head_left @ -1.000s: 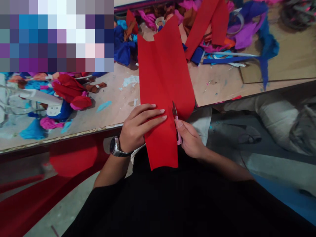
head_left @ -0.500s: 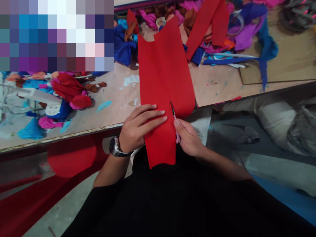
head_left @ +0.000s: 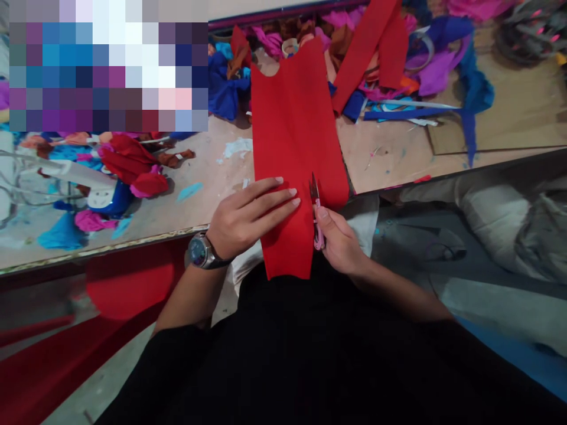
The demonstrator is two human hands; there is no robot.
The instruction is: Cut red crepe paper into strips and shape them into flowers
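Note:
A long red sheet [head_left: 295,118], like crepe paper or cloth, lies across the table edge, its near end hanging toward my body. A slit runs up from that end, parting a narrower left strip from the right portion. My left hand [head_left: 245,215] rests flat on the left strip, fingers stretched out and thumb hidden. Pink-handled scissors [head_left: 318,203] are gripped in my right hand [head_left: 339,239], fingers wrapped round the handles. Their dark blades point away from me at the top of the slit, showing above the red surface.
Crumpled coloured scraps [head_left: 221,85] and red strips [head_left: 365,56] lie along the back of the table [head_left: 212,159]. At left stands a power strip [head_left: 100,198] with cables. Cardboard [head_left: 522,115] covers the right. Large red material [head_left: 128,283] hangs below the left edge.
The red sheet's near end has shifted away from my body. My left hand has moved slightly up and left. More of the scissor blades now shows above the sheet.

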